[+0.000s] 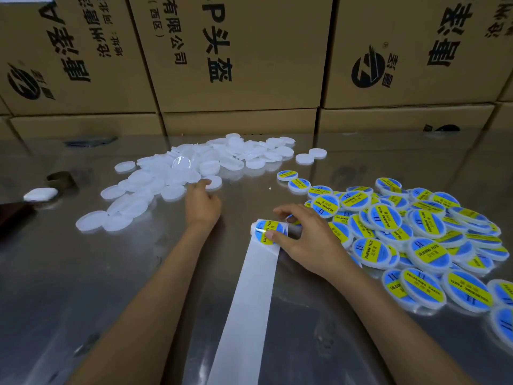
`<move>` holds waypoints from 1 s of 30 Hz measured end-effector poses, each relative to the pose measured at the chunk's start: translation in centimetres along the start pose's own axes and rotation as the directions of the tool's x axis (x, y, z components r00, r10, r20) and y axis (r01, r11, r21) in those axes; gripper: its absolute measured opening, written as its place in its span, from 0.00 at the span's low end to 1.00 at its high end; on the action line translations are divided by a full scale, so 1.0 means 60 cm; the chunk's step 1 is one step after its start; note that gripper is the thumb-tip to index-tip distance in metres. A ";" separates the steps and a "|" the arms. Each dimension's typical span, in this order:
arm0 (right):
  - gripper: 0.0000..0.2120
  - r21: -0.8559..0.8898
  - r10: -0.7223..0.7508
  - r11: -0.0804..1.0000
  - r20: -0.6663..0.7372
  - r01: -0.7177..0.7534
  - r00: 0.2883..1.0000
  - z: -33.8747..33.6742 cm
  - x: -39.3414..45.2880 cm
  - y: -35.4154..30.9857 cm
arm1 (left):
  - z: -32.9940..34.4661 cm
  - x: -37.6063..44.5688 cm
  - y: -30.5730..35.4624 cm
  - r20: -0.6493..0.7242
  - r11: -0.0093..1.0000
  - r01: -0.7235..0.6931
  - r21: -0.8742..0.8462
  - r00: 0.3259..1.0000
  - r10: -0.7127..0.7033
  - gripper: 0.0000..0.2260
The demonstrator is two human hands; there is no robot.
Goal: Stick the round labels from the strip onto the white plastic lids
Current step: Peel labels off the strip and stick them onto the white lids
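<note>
A heap of plain white plastic lids (194, 165) lies on the shiny metal table (83, 273), left of centre. My left hand (202, 204) reaches to the heap's near edge, and its fingertips touch one white lid (215, 181). My right hand (302, 240) holds the label roll (268, 230), thumb pressed on a blue and yellow round label at its top. The empty white backing strip (249, 301) trails from the roll toward me. A big pile of labelled lids (410, 232) spreads at the right.
Stacked cardboard boxes (236, 59) with black print wall off the table's far side. At the far left sit a small white case (40, 194), a brown tape ring (61, 180) and a dark object at the edge.
</note>
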State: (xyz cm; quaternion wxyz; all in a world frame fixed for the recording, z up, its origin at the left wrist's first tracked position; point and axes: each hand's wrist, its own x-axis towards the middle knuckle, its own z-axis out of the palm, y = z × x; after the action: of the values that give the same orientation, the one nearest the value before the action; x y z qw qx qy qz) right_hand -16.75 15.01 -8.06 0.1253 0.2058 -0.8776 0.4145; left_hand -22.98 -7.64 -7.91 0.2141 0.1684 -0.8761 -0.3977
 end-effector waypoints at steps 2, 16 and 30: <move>0.15 0.039 0.004 0.999 -0.018 -0.003 1.000 0.003 0.002 0.001 | 0.010 0.029 -0.004 0.005 0.997 -0.034 0.076 0.999 0.034 0.19; 0.05 0.122 0.057 0.991 -0.076 -0.047 0.996 -0.007 0.007 -0.003 | 0.035 0.080 -0.018 0.008 0.949 -0.050 0.312 0.999 0.051 0.19; 0.13 -0.034 -0.112 0.992 0.152 0.119 0.982 -0.026 -0.021 -0.025 | -0.008 -0.026 0.002 -0.128 0.931 -0.057 -0.360 0.992 0.012 0.07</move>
State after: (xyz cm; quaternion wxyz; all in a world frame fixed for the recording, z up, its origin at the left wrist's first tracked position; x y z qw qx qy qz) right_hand -14.88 15.68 -6.58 0.0871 0.2843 -0.8797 0.3711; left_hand -21.41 -7.14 -7.90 0.3023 0.1349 -0.7756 -0.5375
